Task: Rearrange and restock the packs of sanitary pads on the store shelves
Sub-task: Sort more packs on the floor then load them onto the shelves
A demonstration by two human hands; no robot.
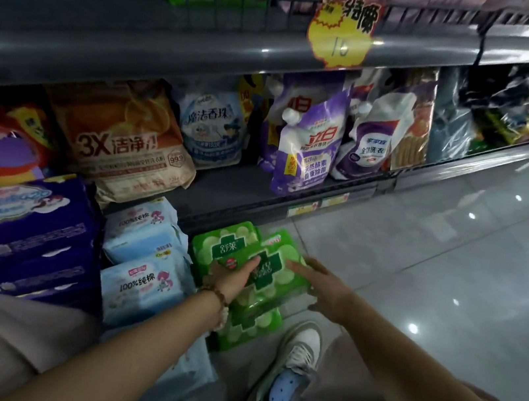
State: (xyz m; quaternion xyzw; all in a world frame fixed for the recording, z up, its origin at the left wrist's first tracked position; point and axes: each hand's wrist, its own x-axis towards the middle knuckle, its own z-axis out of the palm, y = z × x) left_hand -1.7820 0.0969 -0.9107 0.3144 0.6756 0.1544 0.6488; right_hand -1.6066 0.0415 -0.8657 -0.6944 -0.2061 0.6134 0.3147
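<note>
A: Head view; which step?
B: Collecting stock; left hand (234, 273) and right hand (321, 289) press straight fingers on green packs (271, 269), stacked on the floor (454, 265) beneath them; next probably means gripping one and lifting it to the shelf (141, 52) beyond.

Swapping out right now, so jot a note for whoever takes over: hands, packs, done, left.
Left hand flat on the top green pack, fingers straight, no grip.
Right hand fingers lie along that pack's right side, no grip.
Green stack sits on the floor before the bottom shelf; light blue packs to its left, purple packs beyond.
Done: nothing confirmable. Left: probably shelve the green, blue and purple packs.
</note>
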